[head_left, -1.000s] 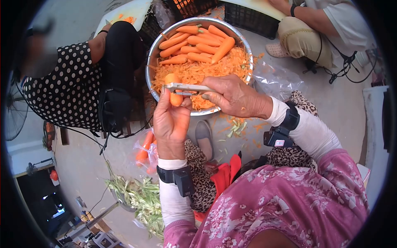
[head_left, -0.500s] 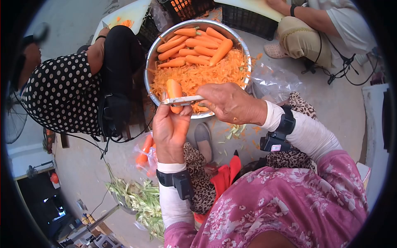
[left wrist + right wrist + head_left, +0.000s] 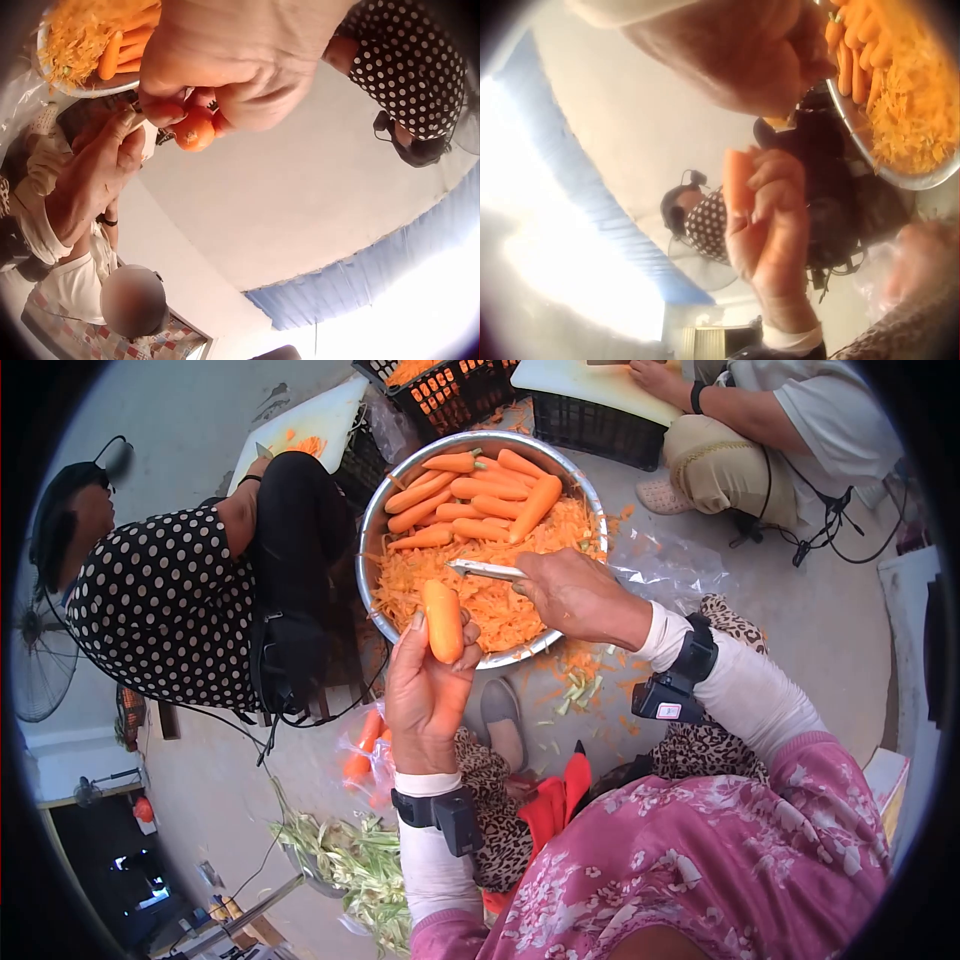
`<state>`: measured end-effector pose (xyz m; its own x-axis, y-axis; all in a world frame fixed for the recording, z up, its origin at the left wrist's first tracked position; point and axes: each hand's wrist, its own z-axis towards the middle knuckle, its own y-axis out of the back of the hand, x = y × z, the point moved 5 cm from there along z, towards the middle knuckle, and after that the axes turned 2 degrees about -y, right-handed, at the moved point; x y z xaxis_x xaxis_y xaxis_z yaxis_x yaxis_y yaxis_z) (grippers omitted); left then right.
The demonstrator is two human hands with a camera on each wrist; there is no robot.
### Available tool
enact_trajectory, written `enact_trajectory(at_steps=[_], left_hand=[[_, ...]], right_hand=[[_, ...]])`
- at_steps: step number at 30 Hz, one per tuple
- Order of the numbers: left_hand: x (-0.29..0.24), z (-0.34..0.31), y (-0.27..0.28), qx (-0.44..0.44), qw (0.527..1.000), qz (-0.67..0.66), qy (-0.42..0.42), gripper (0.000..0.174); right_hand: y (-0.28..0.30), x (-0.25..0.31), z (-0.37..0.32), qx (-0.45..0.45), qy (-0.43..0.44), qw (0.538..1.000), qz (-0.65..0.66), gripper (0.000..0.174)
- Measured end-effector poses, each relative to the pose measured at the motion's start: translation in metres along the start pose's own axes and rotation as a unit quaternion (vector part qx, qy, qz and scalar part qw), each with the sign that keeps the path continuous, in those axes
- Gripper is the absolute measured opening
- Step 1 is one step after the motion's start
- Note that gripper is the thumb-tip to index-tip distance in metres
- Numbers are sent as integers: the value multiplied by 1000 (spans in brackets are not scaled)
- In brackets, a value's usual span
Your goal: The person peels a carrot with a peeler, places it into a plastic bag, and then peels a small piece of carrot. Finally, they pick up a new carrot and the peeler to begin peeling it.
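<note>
In the head view my left hand (image 3: 430, 710) grips a peeled orange carrot (image 3: 441, 622) between thumb and fingers, its blunt end pointing up over the near side of the basin. The left wrist view shows the other end of this carrot (image 3: 196, 131) beyond the curled fingers. My right hand (image 3: 585, 600) grips a pale-handled peeler (image 3: 487, 570), its head above and to the right of the carrot, apart from it. Under both lies a metal basin (image 3: 530, 651) with orange peelings (image 3: 400, 578) and a pile of whole peeled carrots (image 3: 480, 503) on its far side.
A person in a polka-dot top (image 3: 160, 590) sits at the left, another in a white shirt (image 3: 830, 420) at the upper right, each by a cutting board. A clear bag of carrots (image 3: 362, 760) and leafy scraps (image 3: 355, 860) lie on the floor. A plastic bag (image 3: 670, 565) touches the basin's right.
The peeler lay across the carrot earlier; now it is off it, further up and right. The left hand has turned the carrot, so more of its side shows.
</note>
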<state>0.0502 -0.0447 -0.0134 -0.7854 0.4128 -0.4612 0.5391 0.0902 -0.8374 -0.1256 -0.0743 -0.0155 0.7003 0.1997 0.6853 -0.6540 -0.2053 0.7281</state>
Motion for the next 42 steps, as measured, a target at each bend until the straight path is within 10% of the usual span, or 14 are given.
enact_trajectory(at_steps=[15, 42], left_hand=[[0, 5, 11, -18, 997, -55, -43, 30], [-1, 3, 10, 6, 999, -41, -23, 28]], right_hand=[[8, 46, -20, 17, 203, 966, 161, 13], [1, 44, -23, -9, 206, 975, 83, 10]])
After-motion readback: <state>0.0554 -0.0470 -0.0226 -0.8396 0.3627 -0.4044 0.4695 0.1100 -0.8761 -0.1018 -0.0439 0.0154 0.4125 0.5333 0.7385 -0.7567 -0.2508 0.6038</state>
